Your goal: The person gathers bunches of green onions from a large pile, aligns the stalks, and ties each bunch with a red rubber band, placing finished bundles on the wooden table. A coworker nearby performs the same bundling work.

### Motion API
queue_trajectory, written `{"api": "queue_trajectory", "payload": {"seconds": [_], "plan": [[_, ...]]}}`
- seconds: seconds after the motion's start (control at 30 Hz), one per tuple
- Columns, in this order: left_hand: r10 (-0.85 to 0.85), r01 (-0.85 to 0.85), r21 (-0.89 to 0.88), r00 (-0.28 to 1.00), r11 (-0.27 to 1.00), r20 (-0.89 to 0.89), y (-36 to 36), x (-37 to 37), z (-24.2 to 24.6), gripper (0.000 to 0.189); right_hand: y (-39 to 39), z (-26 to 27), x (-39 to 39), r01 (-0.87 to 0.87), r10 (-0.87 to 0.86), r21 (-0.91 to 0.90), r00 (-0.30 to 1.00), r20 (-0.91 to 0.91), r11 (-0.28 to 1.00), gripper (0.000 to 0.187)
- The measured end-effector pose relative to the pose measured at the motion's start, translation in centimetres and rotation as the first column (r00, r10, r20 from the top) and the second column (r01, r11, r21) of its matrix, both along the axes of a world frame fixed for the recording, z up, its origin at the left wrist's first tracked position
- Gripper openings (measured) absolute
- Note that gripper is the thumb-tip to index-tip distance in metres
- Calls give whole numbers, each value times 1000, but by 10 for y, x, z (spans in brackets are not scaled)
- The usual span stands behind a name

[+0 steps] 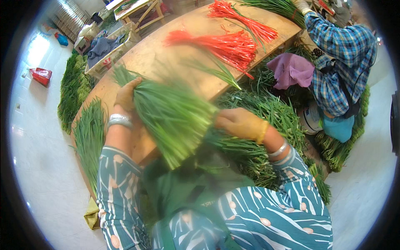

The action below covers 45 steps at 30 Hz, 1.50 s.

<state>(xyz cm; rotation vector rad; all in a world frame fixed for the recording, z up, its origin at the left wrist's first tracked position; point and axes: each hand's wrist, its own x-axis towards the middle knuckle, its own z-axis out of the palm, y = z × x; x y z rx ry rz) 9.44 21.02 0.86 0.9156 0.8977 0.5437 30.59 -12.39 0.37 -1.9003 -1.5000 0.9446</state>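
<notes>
My left hand [127,93], in a tan glove, grips a loose bunch of garlic chives [175,112] near its leafy end. The bunch fans out over the table's near edge, its pale cut ends turned toward me and blurred by motion. My right hand [242,124], in a yellowish glove, is at the right edge of the bunch with its fingers bent. Whether those fingers hold any stalks is unclear. On the wooden table [150,40] beyond lie two bundles of red plastic ties [218,47], with a few loose chive leaves [223,73] beside them.
More chives [90,137] lie along the table's left edge. A large heap of chives [265,115] fills the space at my right. Across it, a co-worker in a checked sleeve [337,40] handles another bunch [278,9]. A plastic crate [109,59] holding cloth stands behind the table.
</notes>
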Motion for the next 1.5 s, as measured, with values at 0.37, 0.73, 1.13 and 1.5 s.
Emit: {"api": "queue_trajectory", "payload": {"seconds": [0.37, 0.73, 1.13, 1.5], "plan": [[209, -148, 378, 970, 914, -126, 30, 15, -19, 28, 22, -15, 79, 365, -361, -75, 832, -421, 928, 42], [412, 15, 939, 896, 342, -164, -68, -62, 56, 48, -26, 25, -7, 455, -107, 278, 656, -747, 846, 31], [-342, 341, 80, 940, 937, 9, -261, -73, 9, 37, -56, -13, -111, 189, 0, 344, 876, -483, 919, 23], [-153, 133, 146, 978, 980, 139, -265, -61, -9, 29, -73, -61, -94, 842, -315, 97, 302, -900, 532, 24]]}}
